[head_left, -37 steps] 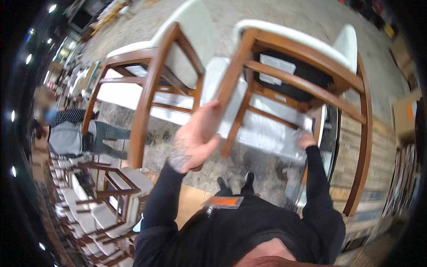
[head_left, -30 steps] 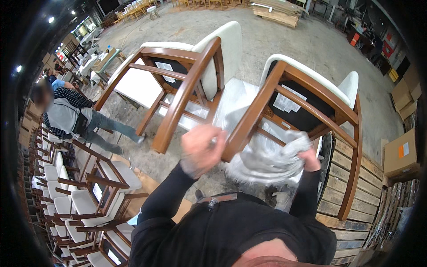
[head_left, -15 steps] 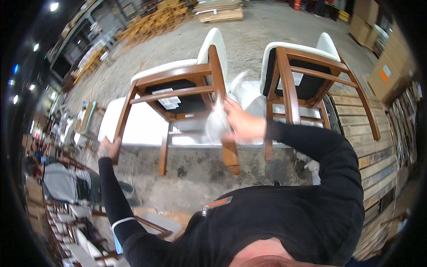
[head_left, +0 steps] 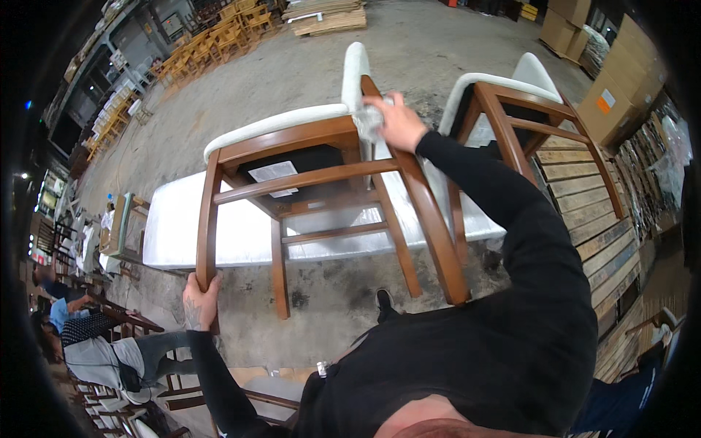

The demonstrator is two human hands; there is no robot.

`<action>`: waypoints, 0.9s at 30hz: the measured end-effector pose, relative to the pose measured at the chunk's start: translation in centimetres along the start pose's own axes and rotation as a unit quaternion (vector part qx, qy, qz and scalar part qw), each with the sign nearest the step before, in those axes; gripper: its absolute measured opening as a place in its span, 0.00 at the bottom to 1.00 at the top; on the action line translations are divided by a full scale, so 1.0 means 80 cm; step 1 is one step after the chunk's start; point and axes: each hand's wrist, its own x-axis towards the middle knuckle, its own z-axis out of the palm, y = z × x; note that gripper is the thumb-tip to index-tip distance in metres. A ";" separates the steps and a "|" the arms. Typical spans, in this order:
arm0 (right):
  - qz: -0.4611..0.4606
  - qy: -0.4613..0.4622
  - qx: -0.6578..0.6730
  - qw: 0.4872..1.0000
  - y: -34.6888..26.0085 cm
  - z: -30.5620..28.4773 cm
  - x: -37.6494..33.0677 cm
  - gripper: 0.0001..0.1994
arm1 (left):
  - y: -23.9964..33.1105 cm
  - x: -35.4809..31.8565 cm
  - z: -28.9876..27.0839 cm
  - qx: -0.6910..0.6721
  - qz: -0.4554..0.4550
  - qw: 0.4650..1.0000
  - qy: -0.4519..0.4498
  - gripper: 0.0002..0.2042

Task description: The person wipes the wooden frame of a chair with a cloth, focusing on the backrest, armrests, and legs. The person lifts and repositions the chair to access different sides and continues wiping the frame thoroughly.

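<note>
Left hand (head_left: 198,303) grips the upturned chair's (head_left: 314,193) leg; right hand (head_left: 394,120) presses a cloth (head_left: 367,117) on another; loosening could tip it.

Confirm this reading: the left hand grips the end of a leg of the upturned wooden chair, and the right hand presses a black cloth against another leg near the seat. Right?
Not quite. In the head view the cloth under the right hand is white, not black. The rest holds: the left hand grips the end of a leg of the upturned wooden chair, and the right hand presses the cloth against another leg near the seat.
</note>
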 end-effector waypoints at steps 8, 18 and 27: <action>0.171 0.046 -0.048 0.983 0.026 0.051 0.182 0.24 | -0.006 0.001 -0.012 -0.070 0.009 0.997 -0.023 0.18; -0.146 -0.025 -0.040 0.988 -0.066 0.076 0.048 0.28 | -0.035 0.020 -0.021 -0.194 0.085 0.969 -0.129 0.29; -0.277 -0.050 0.198 0.939 -0.416 0.247 0.163 0.43 | -0.050 0.021 -0.018 -0.235 0.087 0.956 -0.155 0.32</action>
